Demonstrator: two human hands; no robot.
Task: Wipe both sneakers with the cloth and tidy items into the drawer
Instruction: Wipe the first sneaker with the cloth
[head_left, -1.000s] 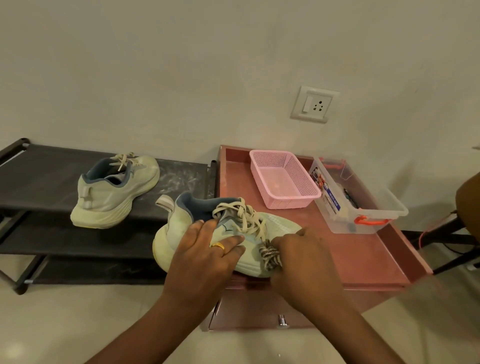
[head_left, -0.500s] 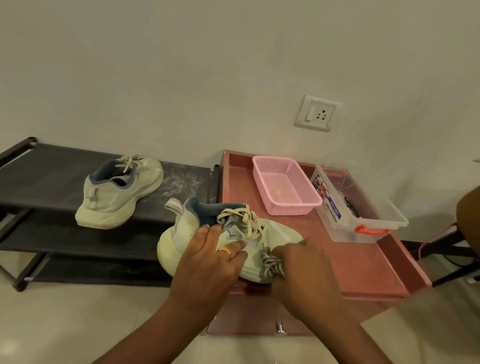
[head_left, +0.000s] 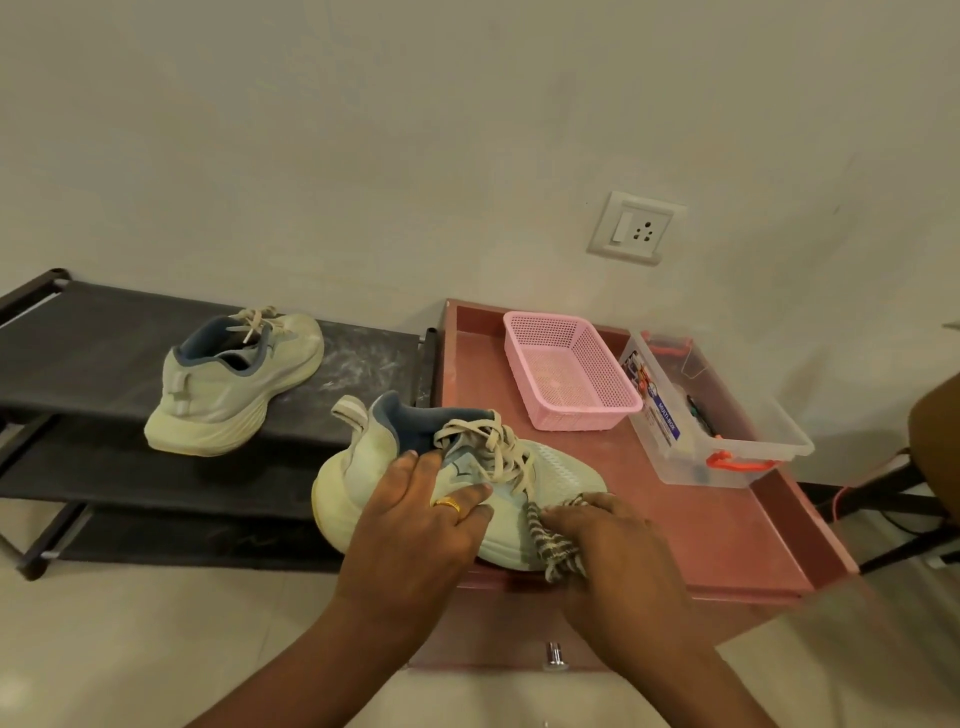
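The left hand (head_left: 415, 525) lies on the near sneaker (head_left: 561, 467), fingers spread and nearly straight across its collar and laces, pinning it to the red table (head_left: 727, 530). The right hand (head_left: 613, 561) curls its fingers on the striped cloth (head_left: 553, 545), bunched just under the fingertips against the shoe's side wall. Short, firm strokes toward the toe should clean best, with the left fingers bearing down (the heel appears to overhang the table edge). The second sneaker (head_left: 228, 395) sits well left of both hands, on the rack (head_left: 78, 338).
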